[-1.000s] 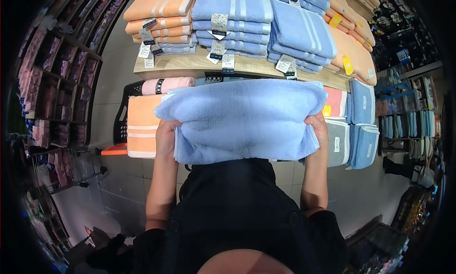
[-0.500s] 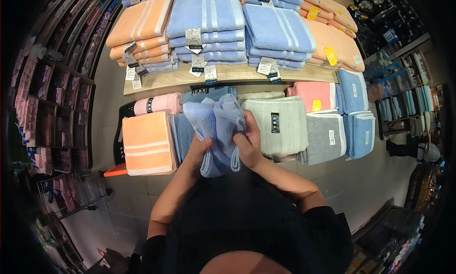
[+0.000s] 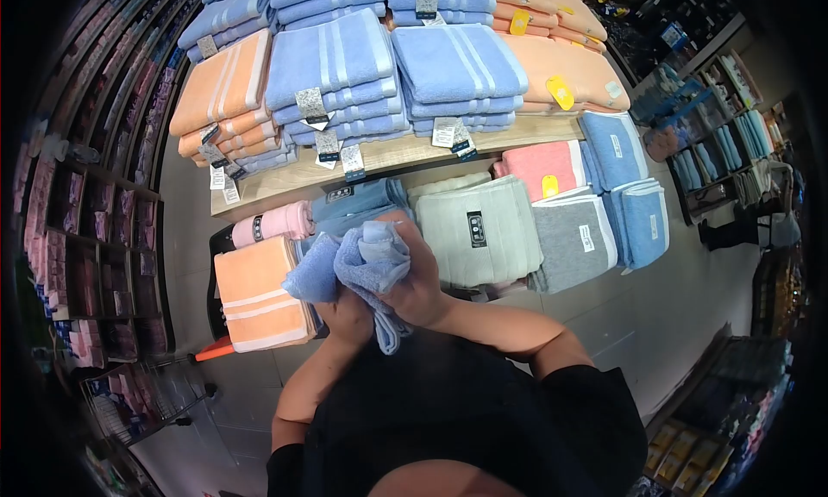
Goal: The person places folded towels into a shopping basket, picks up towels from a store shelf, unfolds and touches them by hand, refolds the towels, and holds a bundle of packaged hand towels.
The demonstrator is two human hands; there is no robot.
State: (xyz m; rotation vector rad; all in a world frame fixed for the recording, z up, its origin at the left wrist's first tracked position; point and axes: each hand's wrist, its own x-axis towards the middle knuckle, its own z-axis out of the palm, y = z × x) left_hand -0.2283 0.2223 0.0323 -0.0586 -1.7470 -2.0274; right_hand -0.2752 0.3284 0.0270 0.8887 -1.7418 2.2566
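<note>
A crumpled blue towel is bunched between both hands in front of my chest. My left hand is closed on its lower left part, with cloth covering most of the fingers. On the other side, my right hand wraps round the towel's right part. A doubled end of the cloth hangs down between the wrists. Just beyond the hands lie a folded orange towel with white stripes, a dark blue towel and a pale green towel stack with a black label.
A wooden shelf carries stacks of blue towels and orange towels with hanging tags. Grey towels and denim-blue towels lie at the right. A wire cart stands at lower left.
The towel has gone from two upright folded halves to a twisted bunch. My right hand has turned inward over it, and my left hand has moved lower. The view has shifted and tilted slightly.
</note>
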